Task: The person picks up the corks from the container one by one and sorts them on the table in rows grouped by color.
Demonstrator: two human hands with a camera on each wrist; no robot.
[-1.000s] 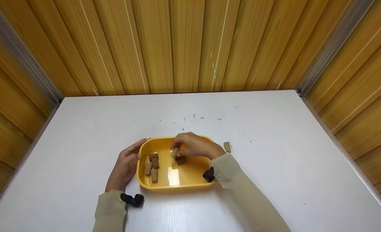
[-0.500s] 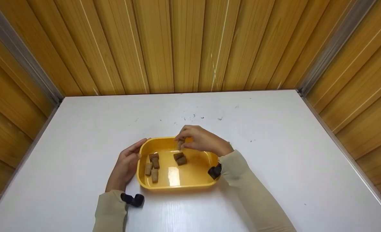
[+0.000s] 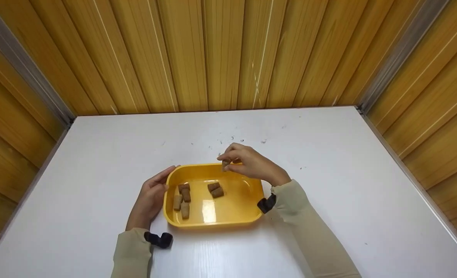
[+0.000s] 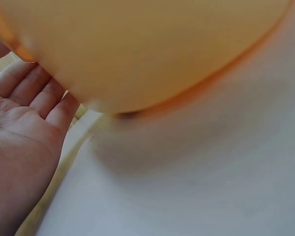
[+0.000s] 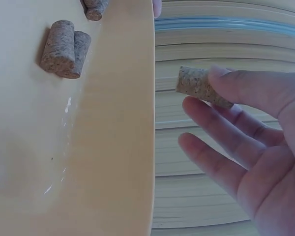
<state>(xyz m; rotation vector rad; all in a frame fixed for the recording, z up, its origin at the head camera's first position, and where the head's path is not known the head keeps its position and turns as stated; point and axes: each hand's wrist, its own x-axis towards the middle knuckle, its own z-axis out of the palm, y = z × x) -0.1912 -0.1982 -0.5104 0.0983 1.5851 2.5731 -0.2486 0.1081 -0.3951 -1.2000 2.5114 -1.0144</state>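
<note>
My right hand (image 3: 251, 164) pinches a cork stopper (image 5: 194, 82) between thumb and fingers, above the far rim of a yellow tray (image 3: 232, 222). The right wrist view has the cork outside the tray wall, other fingers spread below it. My left hand (image 3: 153, 197) rests at the tray's left end, thumb by the rim; in the left wrist view its fingers (image 4: 49, 98) lie fairly straight against the outer wall, tips hidden. Inside the tray, two darker corks (image 3: 215, 190) touch each other near the middle. Several more corks (image 3: 185, 210), light and dark, lie at the left end.
The tray stands near the front of a white table (image 3: 108, 154). Wood-look panels (image 3: 220, 58) close in the back and both sides. Small dark marks (image 3: 242, 140) dot the tabletop beyond the tray. A black wrist camera (image 3: 267, 203) overlaps the tray's right end.
My right hand has lifted the cork from inside the tray, up and right to the far rim. The loose cork seen on the table is now out of sight. My left hand keeps its place.
</note>
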